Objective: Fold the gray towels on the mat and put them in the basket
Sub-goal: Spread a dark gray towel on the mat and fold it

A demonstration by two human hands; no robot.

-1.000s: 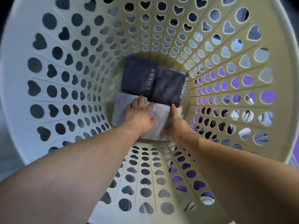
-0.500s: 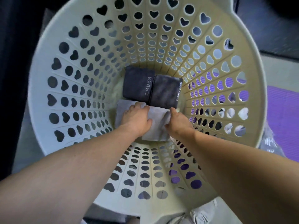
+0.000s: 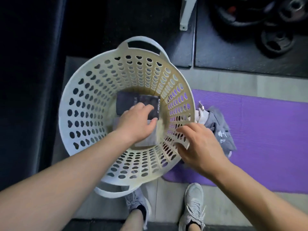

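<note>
The placing step seems finished: the light folded towel (image 3: 146,140) lies on the basket (image 3: 141,40) bottom, touching two dark folded towels (image 3: 125,104). The left hand (image 3: 135,122) and the right hand (image 3: 198,147) both have loosely spread fingers and hold nothing. The next move calls for reaching to the crumpled gray towel (image 3: 220,127) on the mat (image 3: 266,130).

black rubber floor tile (image 3: 225,52), weight plates (image 3: 275,41) lying on its right part, white metal post (image 3: 186,12) at its left edge, gray sneakers (image 3: 193,205) well below it on pale floor (image 3: 166,195)
</note>
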